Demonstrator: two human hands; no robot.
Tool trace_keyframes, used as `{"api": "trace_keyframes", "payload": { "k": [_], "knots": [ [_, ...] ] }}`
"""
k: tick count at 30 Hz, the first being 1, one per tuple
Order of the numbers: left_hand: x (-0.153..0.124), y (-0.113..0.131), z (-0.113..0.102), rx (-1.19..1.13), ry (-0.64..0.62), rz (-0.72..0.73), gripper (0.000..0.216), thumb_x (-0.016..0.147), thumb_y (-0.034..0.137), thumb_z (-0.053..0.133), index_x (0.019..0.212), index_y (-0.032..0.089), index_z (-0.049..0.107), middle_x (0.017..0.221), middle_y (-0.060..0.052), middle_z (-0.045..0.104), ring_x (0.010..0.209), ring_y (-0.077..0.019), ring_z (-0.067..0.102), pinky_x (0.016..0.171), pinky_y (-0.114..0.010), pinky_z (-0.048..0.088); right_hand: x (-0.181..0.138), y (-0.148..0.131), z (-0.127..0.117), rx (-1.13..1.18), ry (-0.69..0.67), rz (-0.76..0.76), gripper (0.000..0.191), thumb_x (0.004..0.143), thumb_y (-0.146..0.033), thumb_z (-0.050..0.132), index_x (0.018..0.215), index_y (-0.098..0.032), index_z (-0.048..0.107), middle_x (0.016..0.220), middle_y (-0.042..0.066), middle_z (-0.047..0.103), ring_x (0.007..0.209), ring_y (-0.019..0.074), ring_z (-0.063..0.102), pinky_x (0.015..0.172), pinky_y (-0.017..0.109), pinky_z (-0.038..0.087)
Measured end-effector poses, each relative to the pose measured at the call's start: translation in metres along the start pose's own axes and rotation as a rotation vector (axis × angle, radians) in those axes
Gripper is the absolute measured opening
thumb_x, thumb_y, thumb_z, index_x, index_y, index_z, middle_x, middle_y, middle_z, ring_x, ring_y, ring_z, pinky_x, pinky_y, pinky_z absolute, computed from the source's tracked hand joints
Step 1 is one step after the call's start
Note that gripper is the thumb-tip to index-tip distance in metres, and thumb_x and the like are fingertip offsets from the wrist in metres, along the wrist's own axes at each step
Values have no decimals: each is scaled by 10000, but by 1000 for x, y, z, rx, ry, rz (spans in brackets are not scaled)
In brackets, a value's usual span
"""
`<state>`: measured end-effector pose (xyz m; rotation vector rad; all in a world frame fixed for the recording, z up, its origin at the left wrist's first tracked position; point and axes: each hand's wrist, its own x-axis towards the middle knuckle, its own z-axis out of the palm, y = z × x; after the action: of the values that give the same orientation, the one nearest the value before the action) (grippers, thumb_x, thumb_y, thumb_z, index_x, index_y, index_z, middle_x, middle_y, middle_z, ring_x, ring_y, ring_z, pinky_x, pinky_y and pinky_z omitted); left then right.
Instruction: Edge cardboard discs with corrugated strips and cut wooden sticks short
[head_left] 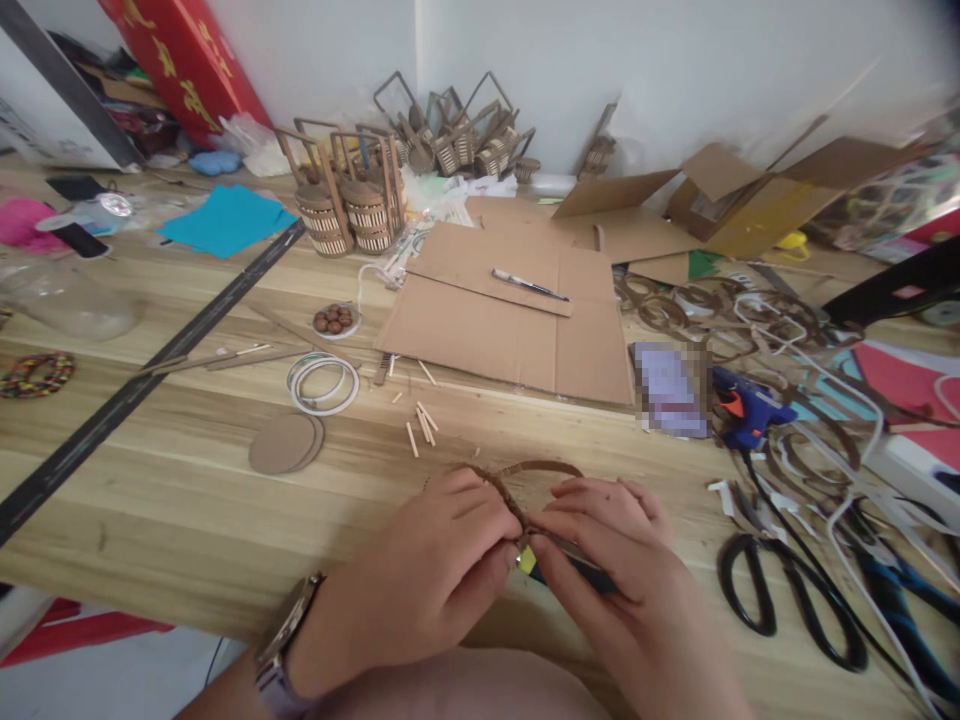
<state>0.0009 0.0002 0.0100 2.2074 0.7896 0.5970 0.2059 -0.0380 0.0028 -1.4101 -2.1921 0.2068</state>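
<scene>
At the table's near edge, my left hand (442,550) pinches a thin brown strip (538,466) that curves into a loop. My right hand (626,570) grips the same strip, its thumb and fingers meeting my left fingertips at the middle. Much of the strip is covered by my fingers. Under my right hand shows part of a dark thing with a yellow patch, mostly hidden. Small pale sticks (425,424) and round cardboard discs (283,443) lie beyond my left hand.
Black-handled scissors (795,600) and a blue glue gun (754,410) with a cord lie at right. A cardboard sheet (517,330) bears a pen (529,285). Small lidded baskets (371,215) stand behind. White rings (322,383) and a dish of brown beads (334,319) are left of centre.
</scene>
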Motion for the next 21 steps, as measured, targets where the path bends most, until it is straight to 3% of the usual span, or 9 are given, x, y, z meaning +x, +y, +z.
{"api": "trace_keyframes", "payload": {
  "k": [4,9,14,21],
  "knots": [
    [0,-1,4,67,10,34,184,981,132,413,883,175,562,865,-41,626,886,-202,529,779,-315,435,-4,-1,2,-30,10,1,233,938,-245,590,1151,-307,662,924,-13,727,944,214,659,954,431,331],
    [0,-4,10,138,144,24,252,1032,345,434,910,168,564,876,-52,658,857,-216,554,728,-326,431,-4,-8,2,-34,94,29,276,905,-207,619,1141,-338,676,861,-47,715,899,187,658,1016,404,252],
    [-1,-2,15,241,149,-16,278,1046,236,368,899,166,594,767,-37,627,724,-202,554,626,-315,396,-3,-13,7,-116,157,20,230,922,-219,606,1121,-307,680,845,-35,729,903,202,657,1038,415,200],
    [3,1,12,305,80,66,217,1010,144,402,946,154,609,865,-52,638,810,-216,533,710,-335,429,1,-21,13,-84,236,110,137,955,-243,562,979,-296,686,785,-29,715,916,221,637,1053,458,190]
  ]
}}
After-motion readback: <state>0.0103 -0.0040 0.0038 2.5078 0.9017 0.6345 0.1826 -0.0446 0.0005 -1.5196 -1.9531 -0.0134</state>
